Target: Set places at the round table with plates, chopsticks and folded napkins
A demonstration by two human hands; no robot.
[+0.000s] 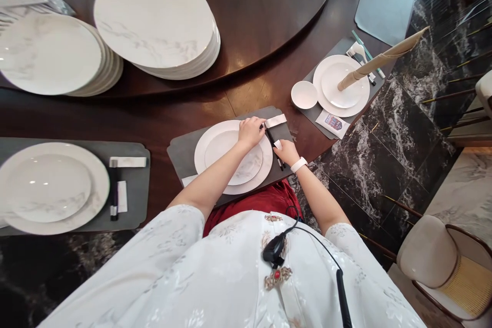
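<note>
My left hand reaches over the stacked white plates, its fingers closed at the upper end of the black chopsticks. These lie to the right of the plates, their tops by a white rest. My right hand, with a white band on the wrist, is closed just right of the chopsticks. A small white packet shows at its fingertips; most of it is hidden. Everything here lies on a grey placemat.
Left is another setting with plates and chopsticks. Right, a setting holds a bowl and an upright rolled brown napkin. Stacks of large plates and smaller plates stand on the turntable. A chair is lower right.
</note>
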